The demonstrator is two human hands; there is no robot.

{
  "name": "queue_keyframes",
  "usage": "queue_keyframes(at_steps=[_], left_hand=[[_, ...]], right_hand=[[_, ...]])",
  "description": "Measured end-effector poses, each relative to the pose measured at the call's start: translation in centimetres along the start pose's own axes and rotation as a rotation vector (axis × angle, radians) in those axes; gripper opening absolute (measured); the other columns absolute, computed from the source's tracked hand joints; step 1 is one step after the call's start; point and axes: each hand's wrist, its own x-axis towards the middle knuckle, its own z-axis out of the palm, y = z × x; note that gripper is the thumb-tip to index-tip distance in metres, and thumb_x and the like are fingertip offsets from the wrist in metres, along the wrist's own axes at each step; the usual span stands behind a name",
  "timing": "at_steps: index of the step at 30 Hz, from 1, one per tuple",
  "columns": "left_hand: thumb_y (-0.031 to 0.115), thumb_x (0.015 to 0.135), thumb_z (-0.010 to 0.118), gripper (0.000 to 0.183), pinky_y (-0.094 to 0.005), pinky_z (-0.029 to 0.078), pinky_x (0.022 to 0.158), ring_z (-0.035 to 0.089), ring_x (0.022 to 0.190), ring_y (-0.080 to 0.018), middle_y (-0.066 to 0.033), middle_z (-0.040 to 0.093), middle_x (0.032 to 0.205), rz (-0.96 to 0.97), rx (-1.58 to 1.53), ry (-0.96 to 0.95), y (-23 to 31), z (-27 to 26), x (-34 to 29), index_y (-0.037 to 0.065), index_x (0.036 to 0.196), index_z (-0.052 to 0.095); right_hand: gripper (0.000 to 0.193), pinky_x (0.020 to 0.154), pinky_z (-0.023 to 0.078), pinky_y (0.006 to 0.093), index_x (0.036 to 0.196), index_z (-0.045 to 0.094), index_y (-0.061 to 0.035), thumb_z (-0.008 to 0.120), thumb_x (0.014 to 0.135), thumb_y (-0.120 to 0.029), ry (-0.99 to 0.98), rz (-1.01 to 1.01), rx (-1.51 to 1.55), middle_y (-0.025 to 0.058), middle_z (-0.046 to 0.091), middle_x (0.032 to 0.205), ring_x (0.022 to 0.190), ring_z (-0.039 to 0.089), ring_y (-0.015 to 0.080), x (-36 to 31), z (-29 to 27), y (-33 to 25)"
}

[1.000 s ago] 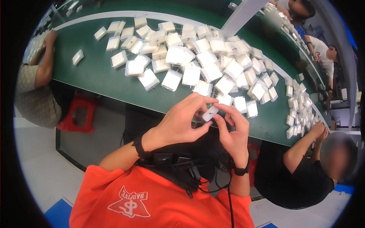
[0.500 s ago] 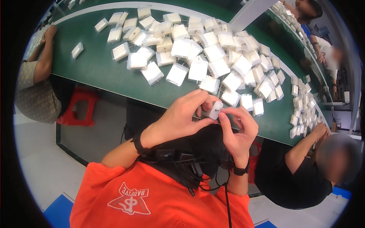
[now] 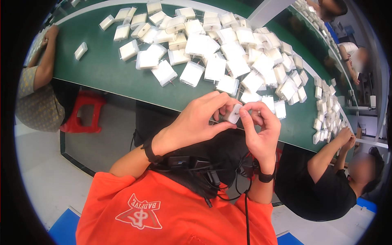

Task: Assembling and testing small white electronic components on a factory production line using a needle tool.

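Observation:
My left hand [image 3: 200, 116] pinches a small white plug adapter [image 3: 234, 114] between thumb and fingers, just off the table's near edge. Its narrow end, with a small dark slot or pin in the middle, faces up and to the right. The thumb and forefinger of my right hand [image 3: 263, 128] are closed together against that end's right edge. Whether they grip the adapter or some tiny part between them, I cannot make out. Beyond my hands lies a loose pile of white adapters [image 3: 192, 74], many with metal pins and clear covers.
The green table [image 3: 106, 73] curves across in front of me, with one lone adapter [image 3: 81, 51] at the left. A co-worker's arms [image 3: 48, 57] rest at the far left. Another person in black [image 3: 314, 179] sits right, beside more adapters [image 3: 322, 108]. A red stool [image 3: 87, 112] stands left.
My right hand has shifted slightly right and up, its fingertips moving from the middle of the adapter's end to its edge. The adapter remains in my left hand.

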Motion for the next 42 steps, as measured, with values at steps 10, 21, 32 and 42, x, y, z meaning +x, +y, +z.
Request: queue_keyframes(at_steps=[10,21,32,42], left_hand=[[-0.003,0.084,0.088,0.048,-0.031,0.057,0.073,0.068,0.088,-0.0183,-0.0089,0.071,0.11,-0.021,-0.012,-0.006,0.0,-0.1,-0.1,0.0,0.129,0.071],[0.002,0.089,0.087,0.044,-0.0298,0.055,0.072,0.065,0.08,-0.0163,-0.0067,0.073,0.105,0.001,0.064,0.001,0.5,0.0,0.7,0.004,0.131,0.074],[0.004,0.084,0.092,0.044,-0.0318,0.058,0.071,0.068,0.081,-0.0189,-0.0076,0.069,0.1,0.032,0.026,0.016,0.4,0.2,-0.5,0.004,0.124,0.073],[0.009,0.079,0.097,0.061,-0.0319,0.057,0.071,0.067,0.082,-0.0192,-0.0088,0.071,0.106,-0.022,0.068,0.035,0.6,-0.1,0.5,0.005,0.133,0.068]], right_hand=[[0.012,0.054,0.027,0.0259,0.1,0.07,0.0012,0.079,0.094,0.003,0.054,-0.135,-0.152,0.0012,0.067,0.084,0.059,0.037,0.006,-1.4,0.2,-0.1],[0.015,0.057,0.047,0.032,0.099,0.076,-0.0029,0.083,0.087,0.003,0.092,-0.19,-0.233,0.0071,0.067,0.079,0.062,0.06,0.0191,-0.9,-0.2,-1.4],[0.02,0.056,0.045,0.0338,0.102,0.078,-0.0077,0.087,0.085,-0.001,0.098,-0.386,-0.29,0.0058,0.065,0.073,0.062,0.061,0.0229,-1.0,0.1,-1.5],[0.017,0.071,0.06,0.0353,0.111,0.077,-0.0023,0.079,0.095,-0.003,-0.012,-0.143,-0.163,0.0126,0.076,0.094,0.082,0.075,0.0287,0.8,-0.2,-2.9]])
